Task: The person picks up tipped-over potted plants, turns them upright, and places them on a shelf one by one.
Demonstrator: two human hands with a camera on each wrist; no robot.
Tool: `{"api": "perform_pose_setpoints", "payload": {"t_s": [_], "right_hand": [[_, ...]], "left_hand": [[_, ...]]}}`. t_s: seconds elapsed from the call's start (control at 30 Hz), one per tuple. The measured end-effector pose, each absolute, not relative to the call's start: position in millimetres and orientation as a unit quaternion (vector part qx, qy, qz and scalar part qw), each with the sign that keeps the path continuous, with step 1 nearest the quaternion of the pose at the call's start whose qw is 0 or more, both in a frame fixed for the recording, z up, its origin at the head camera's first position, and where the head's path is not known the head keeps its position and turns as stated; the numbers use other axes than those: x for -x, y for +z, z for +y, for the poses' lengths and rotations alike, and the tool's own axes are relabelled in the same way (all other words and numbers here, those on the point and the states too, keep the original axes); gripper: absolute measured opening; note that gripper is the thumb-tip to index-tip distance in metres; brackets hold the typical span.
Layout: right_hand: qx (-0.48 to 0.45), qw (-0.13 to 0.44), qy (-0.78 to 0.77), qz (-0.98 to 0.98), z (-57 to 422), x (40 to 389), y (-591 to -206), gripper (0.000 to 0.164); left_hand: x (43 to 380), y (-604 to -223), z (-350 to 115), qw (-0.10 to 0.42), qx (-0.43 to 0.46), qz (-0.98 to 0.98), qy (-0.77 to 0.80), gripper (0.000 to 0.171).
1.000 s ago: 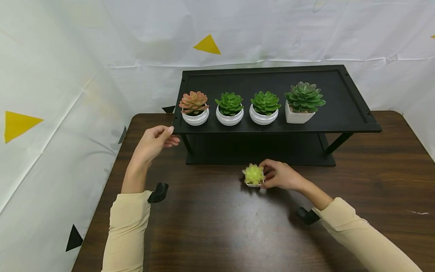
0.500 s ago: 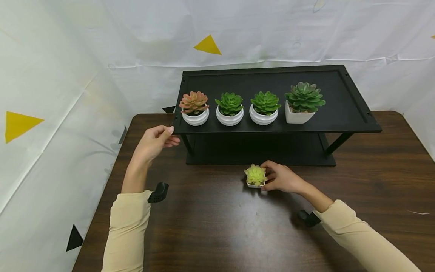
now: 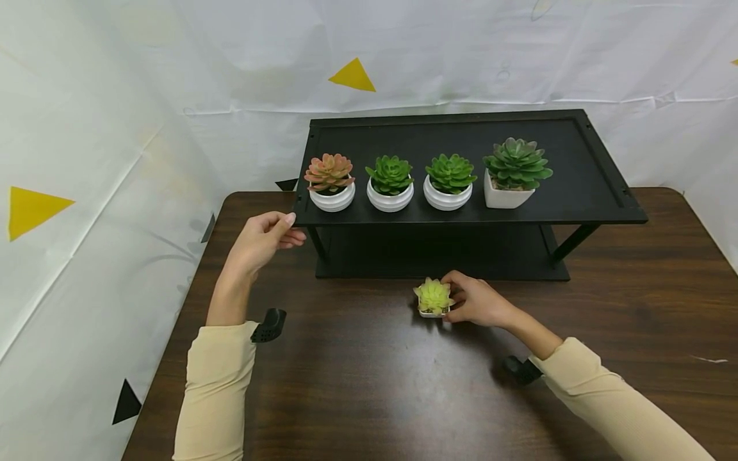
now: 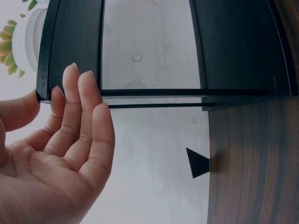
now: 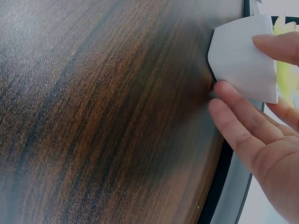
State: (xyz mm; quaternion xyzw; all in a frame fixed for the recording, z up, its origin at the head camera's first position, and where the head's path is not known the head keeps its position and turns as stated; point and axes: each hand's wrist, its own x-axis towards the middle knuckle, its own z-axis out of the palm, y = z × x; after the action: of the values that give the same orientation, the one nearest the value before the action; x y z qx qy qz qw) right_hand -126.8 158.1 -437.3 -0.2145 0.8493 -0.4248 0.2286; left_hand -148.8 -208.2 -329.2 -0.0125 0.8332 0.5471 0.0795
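Note:
In the head view, my right hand point(image 3: 478, 302) holds a small yellow-green succulent point(image 3: 434, 296) in a white square pot, at the table in front of a black two-tier shelf point(image 3: 403, 137). The right wrist view has the thumb on one side of the white pot point(image 5: 240, 58) and fingers round the other, its base close to the wood. At the shelf's front left corner, my left hand point(image 3: 259, 243) pinches the edge of the top board. Seen from the left wrist, its thumb point(image 4: 21, 112) meets that edge while the other fingers extend beneath the board.
Along the top board's front stand a reddish succulent point(image 3: 329, 182), two green ones point(image 3: 390, 184) point(image 3: 449, 182) in round white pots, and a larger green succulent point(image 3: 515, 173) in a square pot. A dark wooden table point(image 3: 357, 378) bears the shelf; white sheeting point(image 3: 259, 57) hangs behind.
My right hand and the yellow-green succulent shifted slightly to the right early on, then stayed nearly still. My left hand remains at the shelf corner.

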Motion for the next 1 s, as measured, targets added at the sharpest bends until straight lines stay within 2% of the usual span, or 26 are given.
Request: {"api": "perform_pose_setpoints", "payload": {"t_s": [0.43,1.0], "right_hand": [[0.222,0.224,-0.443,0.839,160.7,126.7,-433.0,0.050],[0.238,0.224,-0.434,0.840,172.4,121.9,-396.0,0.048]], "left_hand": [[149.6,-329.6,-208.2,0.080,0.015,0.834,0.546,0.039],[150.1,-329.8,-207.7,0.084,0.020,0.828,0.555,0.039]]}}
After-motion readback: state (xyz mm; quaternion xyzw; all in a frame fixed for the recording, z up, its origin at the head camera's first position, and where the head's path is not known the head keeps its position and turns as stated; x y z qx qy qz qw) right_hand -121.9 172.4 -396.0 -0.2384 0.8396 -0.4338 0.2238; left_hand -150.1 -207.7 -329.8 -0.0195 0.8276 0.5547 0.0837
